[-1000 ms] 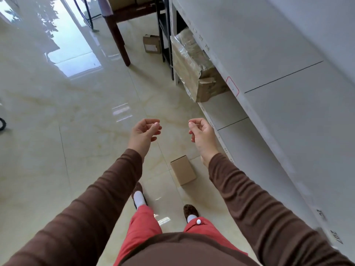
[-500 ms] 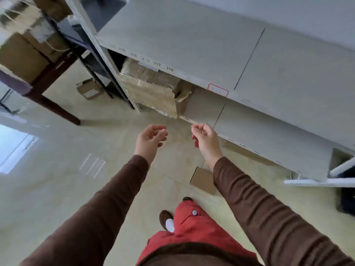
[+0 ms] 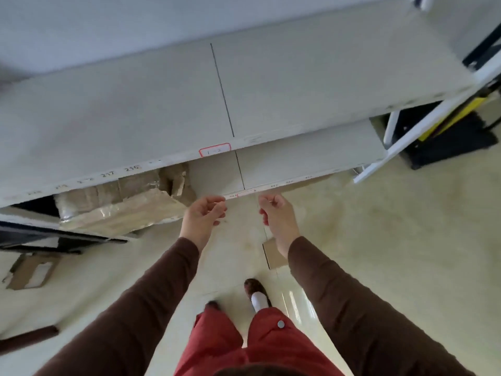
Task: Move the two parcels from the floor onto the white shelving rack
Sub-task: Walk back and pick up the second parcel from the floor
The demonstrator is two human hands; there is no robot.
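parcels look like light, stiff cardboard, one small box on the floor under the right hand, another far left, best gripped by opposite sides; both hands, left, loosely curled, empty.

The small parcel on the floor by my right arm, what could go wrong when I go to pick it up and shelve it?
1. The small cardboard parcel lies close ahead of your feet, partly hidden by your right forearm; you might kick or step on it.
2. The floor looks glossy, so bending could mean a slip.
3. The lower shelf edge juts out just beyond your empty left hand and right hand; you could knock it when rising.
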